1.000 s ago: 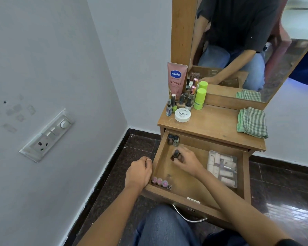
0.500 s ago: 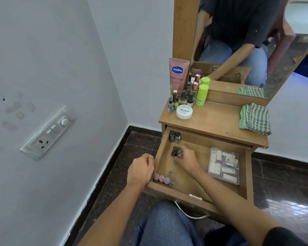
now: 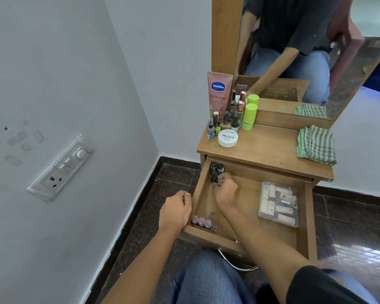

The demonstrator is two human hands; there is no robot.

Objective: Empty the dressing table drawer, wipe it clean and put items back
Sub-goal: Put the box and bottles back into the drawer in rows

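Note:
The wooden drawer (image 3: 303, 229) of the dressing table stands pulled open. My right hand (image 3: 225, 190) reaches into its far left corner and holds a small dark bottle (image 3: 214, 178) beside two dark bottles (image 3: 216, 167) standing there. My left hand (image 3: 176, 212) grips the drawer's left wall. Three small pink-topped pots (image 3: 201, 221) sit in the near left corner. A clear packet of tubes (image 3: 278, 204) lies on the right of the drawer.
On the table top (image 3: 268, 150) stand a pink Vaseline tube (image 3: 218, 93), several small bottles (image 3: 227, 121), a green roll-on (image 3: 248, 116), a white nail polish tub (image 3: 228, 138) and a folded green checked cloth (image 3: 316, 144). A mirror (image 3: 305, 51) rises behind. A wall with a socket panel (image 3: 60, 168) is close on the left.
My right hand has carried the small dark bottle toward the drawer's far left corner, up against the two bottles there. My left hand stays on the drawer's side.

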